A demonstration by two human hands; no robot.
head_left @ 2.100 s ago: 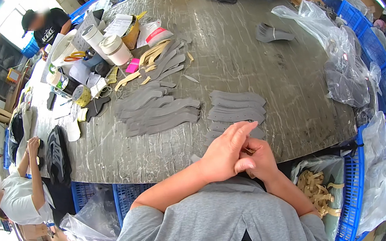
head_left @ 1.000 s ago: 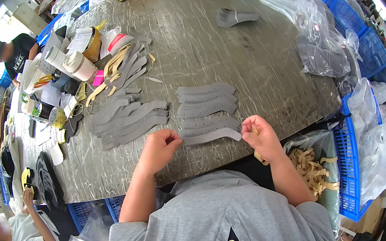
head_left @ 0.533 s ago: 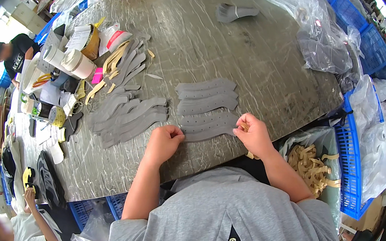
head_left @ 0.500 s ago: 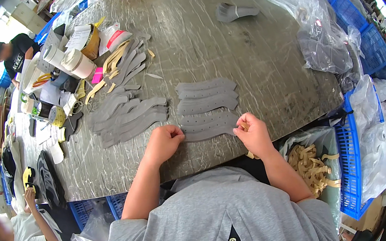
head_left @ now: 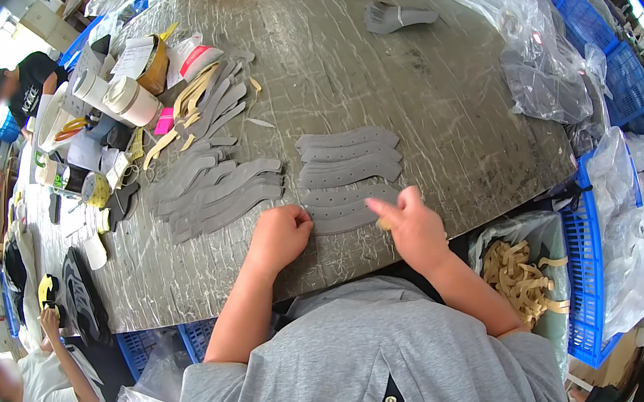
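Several curved grey perforated strips (head_left: pixel 352 172) lie stacked in a column on the table in front of me. At the left end of the nearest grey strip (head_left: pixel 345 223), my left hand (head_left: pixel 282 235) is closed with fingertips pinched on its edge. My right hand (head_left: pixel 417 233) hovers at that strip's right end, its index finger blurred and pointing left. A small piece of a tan strip (head_left: pixel 384 224) shows under its curled fingers. To the left, more grey strips (head_left: pixel 215 191) overlap in a loose heap.
White jars (head_left: pixel 132 101), papers and tan strips crowd the table's left side. A bundle of grey pieces (head_left: pixel 399 15) lies farther back, with plastic bags (head_left: pixel 542 82) at right. Beside my right arm stands a lined bin of tan scraps (head_left: pixel 515 277) next to a blue crate (head_left: pixel 585 280). Other people work at left.
My right hand has moved left and come off the grey strip's right end, its index finger now extended. The left hand stays at the strip's left end.
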